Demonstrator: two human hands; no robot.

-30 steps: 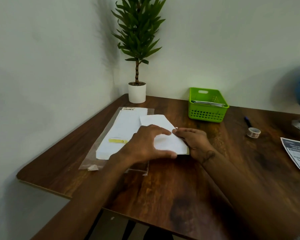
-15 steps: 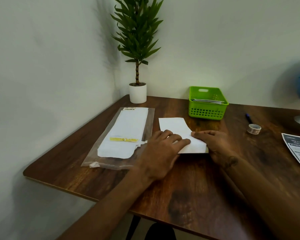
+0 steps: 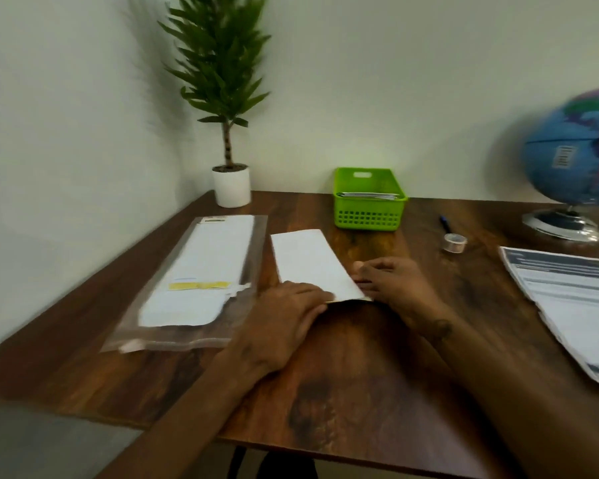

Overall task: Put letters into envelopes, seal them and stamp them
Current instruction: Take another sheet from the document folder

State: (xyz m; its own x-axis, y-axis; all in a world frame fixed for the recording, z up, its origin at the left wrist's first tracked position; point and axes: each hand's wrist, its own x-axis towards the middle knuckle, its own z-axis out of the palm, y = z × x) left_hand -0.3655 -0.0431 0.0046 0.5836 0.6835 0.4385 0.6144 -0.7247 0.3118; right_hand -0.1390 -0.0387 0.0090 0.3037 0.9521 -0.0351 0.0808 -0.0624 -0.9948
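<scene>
Both hands have slid the envelope [image 3: 312, 264] rightward; left hand [image 3: 284, 319] and right hand [image 3: 391, 285] press flat, fingers together. Crease its near edge firmly.

My desk [image 3: 343, 375] is dark brown wood with streaky grain and a darker knot-like blotch near the front edge. The envelope [image 3: 308, 264] under my fingers [image 3: 312, 299] is plain white. Beside it, the clear glossy bag [image 3: 187, 305] shows white paper with a yellow strip and a small green-and-white label at its far end. The basket [image 3: 369, 209] is bright lime green with a grid of holes low on its side. The plant [image 3: 222, 63] is deep green in a white pot [image 3: 231, 186]. The globe [image 3: 578, 150] is blue with multicoloured patches on a silvery base. The printed sheets [image 3: 574, 299] are white with grey-blue bands. The pen [image 3: 444, 224] is blue and black.
</scene>
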